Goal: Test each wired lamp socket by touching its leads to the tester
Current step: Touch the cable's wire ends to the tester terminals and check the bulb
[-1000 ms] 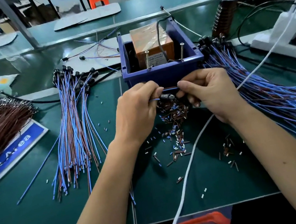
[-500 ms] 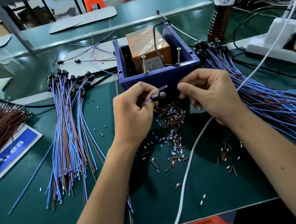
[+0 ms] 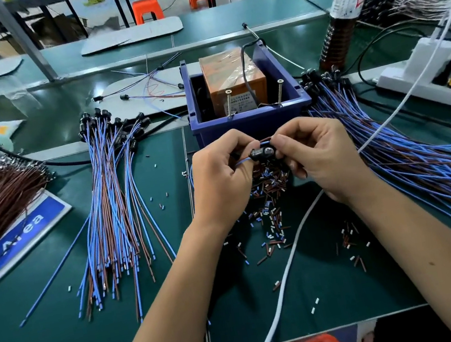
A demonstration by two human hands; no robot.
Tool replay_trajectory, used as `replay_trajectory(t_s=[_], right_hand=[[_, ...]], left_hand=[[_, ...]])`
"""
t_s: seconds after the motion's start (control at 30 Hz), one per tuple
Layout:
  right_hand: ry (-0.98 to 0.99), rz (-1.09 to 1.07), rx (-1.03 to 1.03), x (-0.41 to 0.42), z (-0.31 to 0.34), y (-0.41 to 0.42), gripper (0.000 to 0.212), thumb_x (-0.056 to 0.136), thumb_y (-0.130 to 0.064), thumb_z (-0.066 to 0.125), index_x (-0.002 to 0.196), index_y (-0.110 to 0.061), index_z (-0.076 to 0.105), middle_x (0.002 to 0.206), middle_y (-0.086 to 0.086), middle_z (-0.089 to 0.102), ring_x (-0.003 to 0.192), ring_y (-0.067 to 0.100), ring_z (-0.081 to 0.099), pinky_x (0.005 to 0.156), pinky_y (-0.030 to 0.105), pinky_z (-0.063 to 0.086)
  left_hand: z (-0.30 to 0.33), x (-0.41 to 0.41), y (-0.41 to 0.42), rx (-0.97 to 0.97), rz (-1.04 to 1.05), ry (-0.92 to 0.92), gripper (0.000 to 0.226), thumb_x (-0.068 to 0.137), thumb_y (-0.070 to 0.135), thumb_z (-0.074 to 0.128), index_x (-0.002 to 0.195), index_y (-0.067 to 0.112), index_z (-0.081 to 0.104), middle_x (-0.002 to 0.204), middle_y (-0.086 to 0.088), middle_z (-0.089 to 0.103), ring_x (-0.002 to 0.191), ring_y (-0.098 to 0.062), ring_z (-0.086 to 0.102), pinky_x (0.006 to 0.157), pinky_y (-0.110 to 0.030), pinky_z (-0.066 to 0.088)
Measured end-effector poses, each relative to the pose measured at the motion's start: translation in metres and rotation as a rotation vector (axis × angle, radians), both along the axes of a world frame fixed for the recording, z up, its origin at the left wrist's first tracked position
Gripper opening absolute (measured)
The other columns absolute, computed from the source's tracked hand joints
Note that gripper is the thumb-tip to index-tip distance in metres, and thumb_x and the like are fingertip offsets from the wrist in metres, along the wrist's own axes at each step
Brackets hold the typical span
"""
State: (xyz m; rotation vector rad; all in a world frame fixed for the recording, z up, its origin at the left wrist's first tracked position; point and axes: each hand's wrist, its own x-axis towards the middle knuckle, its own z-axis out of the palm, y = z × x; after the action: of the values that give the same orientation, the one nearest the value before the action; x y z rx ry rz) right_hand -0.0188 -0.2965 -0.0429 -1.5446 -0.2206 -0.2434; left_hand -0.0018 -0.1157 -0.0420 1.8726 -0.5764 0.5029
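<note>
Pinching lamp socket (image 3: 260, 153), left hand (image 3: 221, 183) fingers; right hand (image 3: 319, 156) fingers pinch leads (image 3: 265, 141).

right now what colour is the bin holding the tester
Dark blue bin, seen in the head view.

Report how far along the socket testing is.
Done, apparently: the wired sockets laid out on the left. In hand: one black socket, held between left hand and right hand, below the blue tester box. Left: the bigger heap on the right, likely untested.
</note>
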Motion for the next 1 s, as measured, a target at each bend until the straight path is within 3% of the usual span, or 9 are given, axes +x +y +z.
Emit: replay_trajectory(t_s=[0.07, 0.17, 0.27, 0.4, 0.57, 0.73, 0.83, 0.93, 1.0], right_hand=[[-0.001, -0.011, 0.033, 0.000, 0.001, -0.001, 0.015, 0.098, -0.008, 0.070, 0.085, -0.015, 0.073, 0.068, 0.006, 0.065, 0.048, 0.011, 0.050, 0.040, 0.021, 0.038], [0.001, -0.061, 0.102, 0.002, 0.003, -0.008, 0.020, 0.099, -0.008, 0.068, 0.082, -0.018, 0.071, 0.068, 0.004, 0.062, 0.047, 0.011, 0.047, 0.040, 0.021, 0.037], [-0.031, -0.016, 0.084, 0.001, 0.004, -0.006, 0.002, 0.091, -0.015, 0.076, 0.089, -0.015, 0.076, 0.071, 0.009, 0.065, 0.047, 0.013, 0.048, 0.039, 0.022, 0.037], [-0.023, 0.081, 0.125, -0.003, 0.001, 0.008, 0.019, 0.087, -0.014, 0.076, 0.105, -0.012, 0.081, 0.076, 0.012, 0.070, 0.048, 0.014, 0.050, 0.039, 0.022, 0.039], [0.016, 0.063, 0.227, -0.004, 0.004, 0.010, 0.010, 0.080, -0.024, 0.079, 0.089, -0.020, 0.083, 0.063, 0.004, 0.066, 0.045, 0.011, 0.048, 0.039, 0.018, 0.036], [0.062, 0.092, 0.272, -0.004, 0.006, 0.009, 0.012, 0.075, -0.033, 0.081, 0.083, -0.024, 0.082, 0.067, -0.001, 0.067, 0.048, 0.007, 0.049, 0.040, 0.017, 0.035], [0.040, 0.113, 0.328, -0.001, 0.004, 0.007, 0.007, 0.084, -0.027, 0.078, 0.087, -0.021, 0.076, 0.083, 0.004, 0.069, 0.053, 0.009, 0.050, 0.043, 0.020, 0.033], [0.001, 0.145, 0.402, 0.003, 0.008, -0.001, 0.011, 0.103, -0.017, 0.059, 0.092, -0.019, 0.063, 0.102, 0.006, 0.074, 0.056, 0.012, 0.052, 0.044, 0.021, 0.033], [-0.022, 0.110, 0.393, 0.004, 0.010, -0.005, 0.014, 0.106, -0.015, 0.054, 0.093, -0.020, 0.059, 0.100, 0.007, 0.075, 0.053, 0.013, 0.051, 0.044, 0.022, 0.033]], left_hand=[[0.002, -0.003, -0.002, -0.004, 0.038, -0.035, 0.016, 0.097, 0.007, 0.066, 0.080, 0.008, 0.067, 0.066, 0.006, 0.059, 0.060, -0.016, 0.052, 0.058, -0.032, 0.044], [0.003, -0.001, 0.000, -0.098, 0.099, -0.033, 0.015, 0.095, 0.002, 0.065, 0.081, 0.006, 0.066, 0.066, 0.000, 0.062, 0.061, -0.026, 0.057, 0.057, -0.039, 0.047], [0.004, -0.001, 0.000, -0.151, 0.110, -0.031, 0.016, 0.094, -0.002, 0.065, 0.081, 0.007, 0.067, 0.067, -0.001, 0.064, 0.063, -0.030, 0.059, 0.057, -0.041, 0.048], [0.006, -0.008, -0.011, -0.162, 0.075, -0.001, 0.016, 0.096, 0.002, 0.066, 0.080, 0.004, 0.066, 0.070, -0.004, 0.063, 0.066, -0.023, 0.058, 0.061, -0.043, 0.049], [0.006, -0.014, -0.016, -0.145, 0.115, -0.041, 0.011, 0.093, 0.005, 0.074, 0.082, 0.004, 0.076, 0.082, -0.007, 0.060, 0.075, -0.019, 0.059, 0.065, -0.033, 0.049], [0.007, -0.018, -0.020, -0.179, 0.104, -0.041, 0.008, 0.092, 0.004, 0.076, 0.085, 0.003, 0.079, 0.081, -0.007, 0.060, 0.074, -0.019, 0.059, 0.064, -0.032, 0.049], [0.005, -0.018, -0.018, -0.209, 0.215, -0.112, 0.010, 0.093, 0.005, 0.075, 0.083, 0.004, 0.078, 0.082, -0.006, 0.058, 0.070, -0.015, 0.053, 0.064, -0.023, 0.042], [0.005, -0.018, -0.014, -0.287, 0.370, -0.190, 0.011, 0.095, 0.008, 0.074, 0.085, 0.005, 0.077, 0.082, -0.005, 0.057, 0.061, -0.010, 0.044, 0.060, -0.020, 0.037], [0.006, -0.015, -0.008, -0.320, 0.426, -0.234, 0.011, 0.096, 0.010, 0.073, 0.087, 0.006, 0.078, 0.080, -0.005, 0.059, 0.059, -0.009, 0.043, 0.059, -0.021, 0.036]])
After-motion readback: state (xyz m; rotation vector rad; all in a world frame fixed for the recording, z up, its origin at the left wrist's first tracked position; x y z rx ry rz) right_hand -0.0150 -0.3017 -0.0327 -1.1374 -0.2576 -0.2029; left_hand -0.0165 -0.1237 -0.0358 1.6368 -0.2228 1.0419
